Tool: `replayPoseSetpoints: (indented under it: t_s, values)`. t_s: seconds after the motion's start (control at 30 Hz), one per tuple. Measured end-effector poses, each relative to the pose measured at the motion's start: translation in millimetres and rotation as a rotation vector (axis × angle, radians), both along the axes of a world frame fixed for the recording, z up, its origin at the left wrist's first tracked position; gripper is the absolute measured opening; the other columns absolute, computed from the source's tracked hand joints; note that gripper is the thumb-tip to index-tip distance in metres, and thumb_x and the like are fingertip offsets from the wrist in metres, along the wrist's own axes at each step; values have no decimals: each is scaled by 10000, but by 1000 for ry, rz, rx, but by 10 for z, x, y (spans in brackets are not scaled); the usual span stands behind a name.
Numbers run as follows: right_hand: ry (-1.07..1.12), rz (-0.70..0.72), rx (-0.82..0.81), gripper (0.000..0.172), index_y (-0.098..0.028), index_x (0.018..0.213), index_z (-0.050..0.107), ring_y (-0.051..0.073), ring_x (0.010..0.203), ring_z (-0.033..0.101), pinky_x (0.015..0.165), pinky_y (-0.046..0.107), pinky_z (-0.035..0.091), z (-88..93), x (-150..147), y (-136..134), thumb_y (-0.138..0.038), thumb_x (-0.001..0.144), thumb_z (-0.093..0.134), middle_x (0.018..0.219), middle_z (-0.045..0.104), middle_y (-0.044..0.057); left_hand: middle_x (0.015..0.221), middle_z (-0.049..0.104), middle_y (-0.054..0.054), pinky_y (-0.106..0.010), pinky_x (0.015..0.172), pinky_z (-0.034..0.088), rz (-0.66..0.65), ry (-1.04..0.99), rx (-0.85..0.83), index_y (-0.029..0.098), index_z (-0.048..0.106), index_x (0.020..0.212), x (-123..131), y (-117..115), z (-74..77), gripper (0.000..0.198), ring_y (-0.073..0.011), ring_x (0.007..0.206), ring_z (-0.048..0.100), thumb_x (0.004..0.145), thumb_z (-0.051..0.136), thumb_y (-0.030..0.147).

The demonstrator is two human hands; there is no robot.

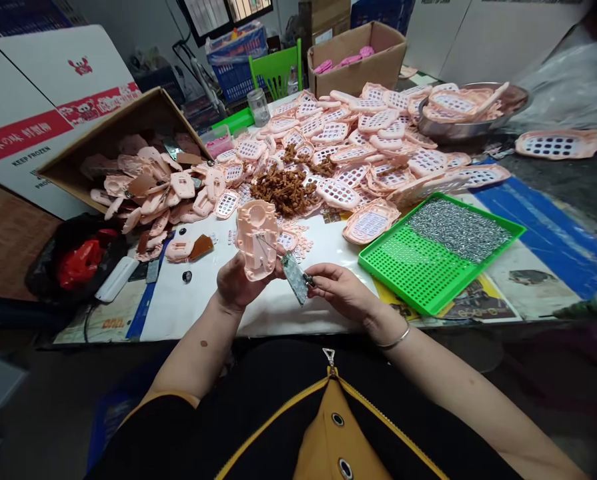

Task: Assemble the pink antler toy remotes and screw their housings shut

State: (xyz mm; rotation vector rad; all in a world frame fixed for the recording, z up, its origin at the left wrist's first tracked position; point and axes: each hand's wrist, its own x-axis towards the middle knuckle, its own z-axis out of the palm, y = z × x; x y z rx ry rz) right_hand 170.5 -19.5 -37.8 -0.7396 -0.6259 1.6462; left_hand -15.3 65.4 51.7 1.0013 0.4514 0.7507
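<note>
My left hand point(241, 279) is closed around a pink plastic shell half point(257, 240), held upright with its ribbed inside facing me. Thin wires run from the shell to a small circuit board point(295, 280), which hangs at a slant beside it. The fingers of my right hand point(341, 290) pinch a small dark round part point(309, 280) at the board's right edge. Behind the shell lies a heap of brown pieces point(283, 190), too small to name. On the left of the white work surface rests another pink shell point(179, 249) with a brown board attached.
A green tray point(403, 267) of small metal screws stands at the right. Many pink panels with keypad holes point(338, 193) are piled behind. A tipped carton point(171, 100) of pink shells is at the left; a metal bowl point(448, 133) stands back right.
</note>
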Motion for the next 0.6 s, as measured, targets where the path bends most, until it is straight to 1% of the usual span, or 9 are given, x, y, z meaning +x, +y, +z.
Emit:
replayPoseSetpoints:
  t_s: [0.1,0.17,0.23,0.3,0.4,0.47,0.5,0.53,0.6]
  values:
    - [-53,-7,4,327,-203,846,753,92,651,649,675,239,540,17,-52,-2,-389,613,888,779,717,-1,879,701,-80,-341,647,521,-4,-10,9,179,694,1016,0,-16,3,573,-195,658,636,614,793,576]
    - [-118,-21,25,308,-198,852,750,94,635,644,662,241,537,40,-65,-11,-388,642,870,766,721,1,880,701,-77,-344,655,522,-13,-8,19,181,701,1018,-9,-18,-15,563,-192,651,636,631,783,582]
    - [-299,-88,113,265,-195,874,741,116,641,652,658,266,549,72,-42,-29,-395,716,816,772,729,15,897,703,-77,-352,703,521,-10,-3,51,182,706,1022,-31,-18,-43,546,-198,686,642,655,769,581]
    - [-610,-229,299,196,-198,921,724,153,704,684,685,304,569,122,15,-50,-364,817,725,832,748,45,935,706,-86,-364,815,506,33,10,136,175,711,1009,-67,-26,-65,527,-230,816,658,656,776,560]
    - [-1110,-527,690,121,-205,993,694,199,900,715,788,346,583,231,137,-79,-237,895,631,1006,758,97,992,699,-101,-394,997,428,63,69,261,167,710,1002,-133,-68,-52,570,-303,1079,613,568,848,509]
    - [-1366,-729,942,167,-212,1041,674,210,964,709,824,359,579,323,216,-99,-172,882,644,1076,746,114,1021,690,-113,-430,1033,401,28,118,264,168,704,1019,-166,-110,-20,602,-334,1165,573,535,872,483]
    - [-1457,-813,1039,218,-220,1074,664,210,973,706,835,362,577,371,250,-112,-150,868,661,1091,743,112,1027,685,-117,-442,1028,405,3,139,253,167,701,1027,-174,-132,-3,597,-337,1175,567,547,866,480]
    - [-1520,-876,1115,279,-235,1112,653,206,974,704,850,365,574,418,280,-126,-133,854,678,1098,742,102,1025,682,-121,-449,1014,415,-22,154,243,165,699,1026,-175,-151,10,578,-336,1165,573,571,851,487]
    - [-1582,-940,1223,398,-282,1189,630,194,993,697,908,372,561,508,327,-160,-108,836,693,1111,741,61,1008,678,-116,-458,967,448,-74,164,223,166,694,1011,-152,-183,20,547,-325,1085,610,605,823,509]
